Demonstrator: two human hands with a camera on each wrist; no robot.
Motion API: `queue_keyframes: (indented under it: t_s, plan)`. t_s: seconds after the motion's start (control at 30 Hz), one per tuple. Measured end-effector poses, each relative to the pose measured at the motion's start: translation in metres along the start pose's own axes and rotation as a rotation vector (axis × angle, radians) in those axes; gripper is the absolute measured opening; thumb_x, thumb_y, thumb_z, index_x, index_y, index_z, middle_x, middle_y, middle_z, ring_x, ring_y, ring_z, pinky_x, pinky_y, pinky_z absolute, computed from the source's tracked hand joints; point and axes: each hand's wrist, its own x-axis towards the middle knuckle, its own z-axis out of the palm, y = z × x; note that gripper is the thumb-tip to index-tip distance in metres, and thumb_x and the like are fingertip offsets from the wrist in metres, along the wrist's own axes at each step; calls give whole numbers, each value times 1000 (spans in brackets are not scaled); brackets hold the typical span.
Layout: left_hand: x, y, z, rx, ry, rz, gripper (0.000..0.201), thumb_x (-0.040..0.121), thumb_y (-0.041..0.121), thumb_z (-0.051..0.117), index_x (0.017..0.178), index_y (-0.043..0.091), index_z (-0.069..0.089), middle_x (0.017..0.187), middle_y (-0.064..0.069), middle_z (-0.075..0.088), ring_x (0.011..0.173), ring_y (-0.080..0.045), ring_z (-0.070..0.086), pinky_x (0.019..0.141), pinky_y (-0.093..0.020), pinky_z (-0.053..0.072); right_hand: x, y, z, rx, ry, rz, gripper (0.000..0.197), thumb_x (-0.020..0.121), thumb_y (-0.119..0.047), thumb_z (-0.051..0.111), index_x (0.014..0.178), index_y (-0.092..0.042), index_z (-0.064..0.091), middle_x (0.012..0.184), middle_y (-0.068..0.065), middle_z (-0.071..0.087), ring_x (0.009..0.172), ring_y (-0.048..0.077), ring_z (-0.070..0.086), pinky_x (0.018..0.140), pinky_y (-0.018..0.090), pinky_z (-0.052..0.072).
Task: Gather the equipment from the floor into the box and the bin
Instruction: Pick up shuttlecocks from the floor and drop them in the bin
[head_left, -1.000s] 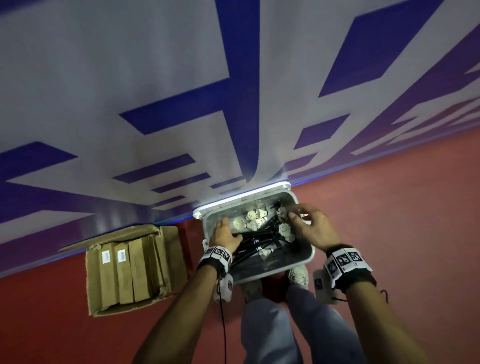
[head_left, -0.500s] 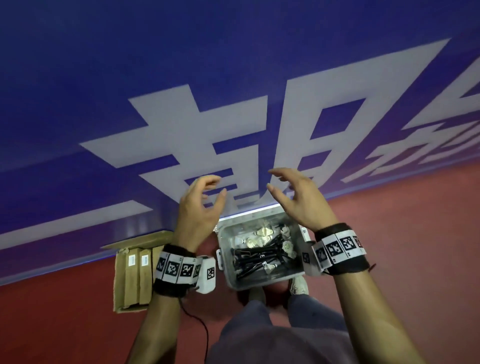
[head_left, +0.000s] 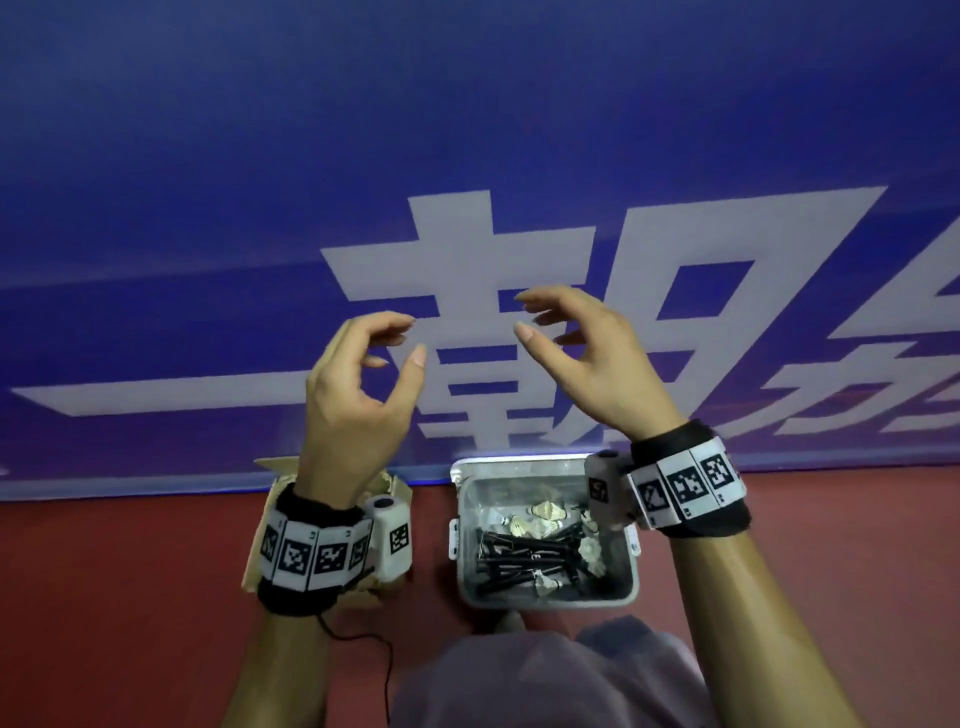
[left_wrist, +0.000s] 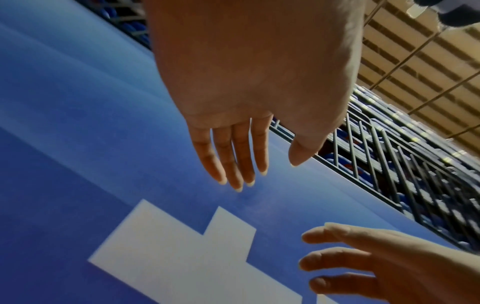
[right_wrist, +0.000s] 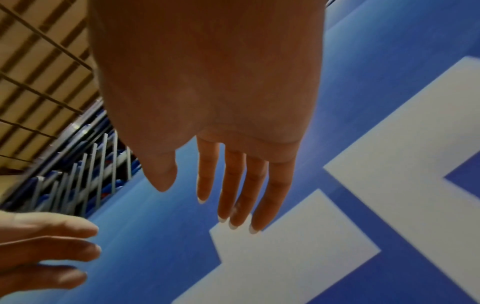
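We've got a big blue banner (head_left: 208, 208) with white characters (head_left: 467, 312) right ahead, red floor (head_left: 104, 597) under it, plus railings (left_wrist: 389, 164) and a slatted ceiling (left_wrist: 428, 61) up behind.

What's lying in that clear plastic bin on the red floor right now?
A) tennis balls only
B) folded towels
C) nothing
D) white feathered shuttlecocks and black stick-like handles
D: the head view shows white feathered shuttlecocks and black stick-like handles lying together inside the clear plastic bin, while both hands are raised above it.
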Motion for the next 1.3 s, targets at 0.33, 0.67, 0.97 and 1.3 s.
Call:
queue_keyframes:
  t_s: [0.33, 0.67, 0.97, 1.3]
  plan:
    - [-171, 16, -83, 270, 218, -378, 27, 94, 20, 75, 120, 18, 67, 112, 8, 70, 105, -9, 68, 90, -42, 56, -59, -35, 92, 201, -376, -119, 33, 97, -41, 68, 127, -27, 64, 120, -14, 66, 111, 3, 62, 93, 32, 55]
    - [-414, 72, -220, 505, 615, -768, 29, 96, 31, 70, 124, 23, 64, 119, 10, 67, 109, -4, 64, 96, -34, 55, -182, -172, 250, 267, -836, -375, 32, 95, -42, 69, 123, -28, 66, 118, -10, 68, 102, 2, 63, 93, 24, 51]
    - [-695, 148, -347, 742, 1031, -1041, 32, 95, 36, 70, 123, 23, 63, 118, 9, 66, 107, -10, 65, 94, -41, 56, -404, -370, 414, 331, -1209, -742, 31, 95, -40, 69, 123, -27, 66, 116, -11, 64, 108, 2, 60, 98, 31, 52]
    - [-912, 257, -351, 871, 1505, -1433, 32, 95, 34, 70, 124, 26, 63, 119, 10, 67, 102, -10, 66, 89, -40, 57, -680, -510, 501, 438, -1704, -1031, 29, 95, -38, 68, 123, -30, 65, 119, -11, 63, 111, 1, 61, 98, 35, 54]
